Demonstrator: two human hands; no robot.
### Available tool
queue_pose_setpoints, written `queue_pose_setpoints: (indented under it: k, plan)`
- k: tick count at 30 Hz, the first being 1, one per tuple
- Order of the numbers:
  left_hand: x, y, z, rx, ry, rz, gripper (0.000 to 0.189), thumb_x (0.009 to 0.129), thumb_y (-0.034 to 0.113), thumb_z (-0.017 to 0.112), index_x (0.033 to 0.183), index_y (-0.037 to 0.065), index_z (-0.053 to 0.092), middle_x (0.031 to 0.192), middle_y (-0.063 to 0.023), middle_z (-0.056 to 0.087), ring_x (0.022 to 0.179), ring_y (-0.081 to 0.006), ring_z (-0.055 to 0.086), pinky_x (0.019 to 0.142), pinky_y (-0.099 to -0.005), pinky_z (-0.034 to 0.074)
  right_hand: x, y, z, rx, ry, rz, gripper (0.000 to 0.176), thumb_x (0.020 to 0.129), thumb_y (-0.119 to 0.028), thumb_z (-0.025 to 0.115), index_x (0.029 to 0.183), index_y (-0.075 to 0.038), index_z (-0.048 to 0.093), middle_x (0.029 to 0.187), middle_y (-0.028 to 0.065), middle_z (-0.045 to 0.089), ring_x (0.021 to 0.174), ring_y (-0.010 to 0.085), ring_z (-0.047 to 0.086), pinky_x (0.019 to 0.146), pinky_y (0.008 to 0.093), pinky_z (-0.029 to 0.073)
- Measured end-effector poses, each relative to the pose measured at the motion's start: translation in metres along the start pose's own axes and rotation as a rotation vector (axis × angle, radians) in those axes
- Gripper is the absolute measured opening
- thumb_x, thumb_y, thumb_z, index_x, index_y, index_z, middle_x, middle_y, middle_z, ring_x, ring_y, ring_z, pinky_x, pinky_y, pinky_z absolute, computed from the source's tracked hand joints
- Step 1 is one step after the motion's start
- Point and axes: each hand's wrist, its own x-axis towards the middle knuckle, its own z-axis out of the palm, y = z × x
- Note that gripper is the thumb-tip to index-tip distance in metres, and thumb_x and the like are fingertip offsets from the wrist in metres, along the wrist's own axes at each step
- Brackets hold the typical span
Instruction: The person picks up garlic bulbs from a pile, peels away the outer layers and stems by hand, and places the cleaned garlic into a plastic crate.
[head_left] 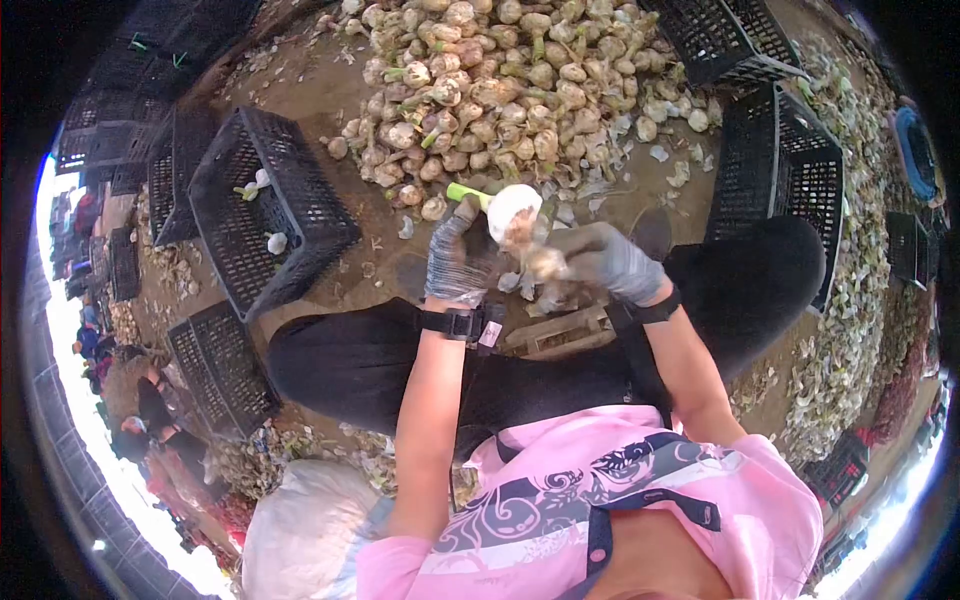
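Observation:
A white garlic bulb (pixel 515 211) with a short green stem is held up in front of my lap. My left hand (pixel 463 257), in a grey glove, is closed around the bulb's stem side. Just to the right, my right hand (pixel 612 262), also gloved, has its fingers bent at the bulb's lower side, beside blurred brownish skin (pixel 546 264). What its fingertips hold is too smeared to make out. Beyond my hands lies a large heap of unpeeled garlic (pixel 500 95).
A black crate (pixel 330 225) with a few bulbs stands at the left, another crate (pixel 737 165) at the right. More crates are behind them. Peeled skins (pixel 835 370) cover the ground at far right. A white sack (pixel 305 530) lies at lower left, near other people.

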Motion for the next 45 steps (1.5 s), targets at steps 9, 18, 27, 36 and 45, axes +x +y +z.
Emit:
queue_pose_setpoints:
  k: [9,18,27,36,45]
  plan:
    - [0.004,-0.011,-0.022,-0.028,0.153,-0.087,0.022,0.084,0.023,0.056,0.095,0.005,0.054,0.089,-0.006,0.058,0.081,-0.0169,0.056,0.07,-0.0295,0.048,0.019,0.021,-0.005,-0.072,0.56,-0.064,0.038,0.077,-0.017,0.061,0.11,0.0,0.052,0.094,0.0117,0.06,0.084,0.0209,0.057,0.075,0.0285,0.046]
    - [-0.001,-0.022,-0.017,0.123,0.213,0.131,0.011,0.083,0.014,0.057,0.09,0.007,0.052,0.083,-0.0018,0.057,0.075,-0.0143,0.057,0.069,-0.0292,0.049,0.031,0.015,0.017,-0.228,0.724,-0.101,0.031,0.071,-0.016,0.062,0.097,-0.001,0.055,0.085,0.0193,0.058,0.08,0.0344,0.056,0.07,0.0356,0.046]
    - [0.003,-0.012,-0.016,-0.133,0.217,-0.003,0.021,0.085,0.019,0.052,0.099,0.003,0.052,0.099,-0.0095,0.058,0.092,-0.0226,0.057,0.083,-0.0368,0.048,0.032,0.017,0.017,-0.105,0.729,-0.109,0.025,0.075,-0.005,0.053,0.1,-0.002,0.057,0.096,0.015,0.059,0.091,0.0259,0.056,0.081,0.0328,0.042]
    - [-0.019,0.143,-0.046,-0.811,-0.02,0.596,0.035,0.076,0.01,0.058,0.107,-0.005,0.048,0.094,-0.0153,0.057,0.074,-0.021,0.056,0.06,-0.0299,0.049,0.03,0.055,0.01,0.546,0.655,0.287,0.015,0.083,-0.012,0.054,0.094,-0.002,0.058,0.078,0.0053,0.06,0.057,0.0106,0.052,0.049,0.0237,0.045]
    - [0.035,0.108,-0.039,0.427,0.395,0.45,0.018,0.079,0.018,0.06,0.091,0.004,0.057,0.079,-0.0049,0.058,0.066,-0.0154,0.053,0.058,-0.0306,0.045,0.04,0.095,0.022,0.128,0.431,0.23,0.022,0.081,-0.011,0.055,0.1,0.001,0.056,0.095,0.0108,0.061,0.087,0.0193,0.056,0.08,0.0294,0.042]
